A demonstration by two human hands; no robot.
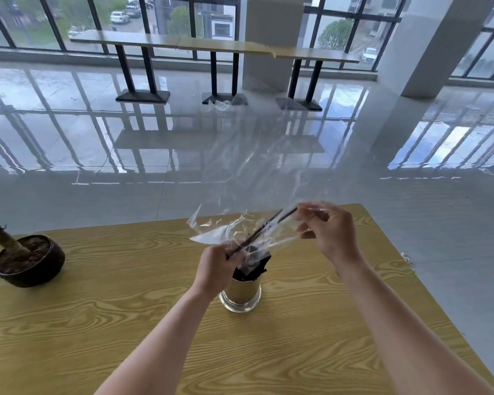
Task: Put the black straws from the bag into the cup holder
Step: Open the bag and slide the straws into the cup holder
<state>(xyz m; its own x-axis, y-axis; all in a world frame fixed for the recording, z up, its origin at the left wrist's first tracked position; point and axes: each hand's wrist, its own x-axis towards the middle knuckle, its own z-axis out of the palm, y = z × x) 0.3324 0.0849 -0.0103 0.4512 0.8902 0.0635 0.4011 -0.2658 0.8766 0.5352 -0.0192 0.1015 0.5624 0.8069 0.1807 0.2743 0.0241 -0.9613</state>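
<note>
- Arms (160,337) are closest to us, two bare ones reaching over the table (111,309). What are the hands doing?
- Left hand (218,266) has its fingers curled round the low end of the straws (264,228). Right hand (330,232) pinches the top end.
- Where are the straws?
- Up in the air, tilted, just above the cup holder (241,295). They are partly inside the bag (211,235), which is see-through and crinkly.
- Is the right hand touching the straws or the plastic?
- I cannot tell. The bag is too clear.
- Where is the cup holder?
- Near the middle of the table. Dark straws seem to stick out of its top. A plant pot (29,263) sits near the left edge, well apart.
- Are straws hard to hold?
- I think they are very light, thin and smooth, so they could slip. They bend if you squeeze hard.
- And the bag?
- Soft and floppy. It may cling to them.
- So where should you grab?
- Near the low ends, all bunched together, with a gentle pinch. Pull the bag off by its loose end.
</note>
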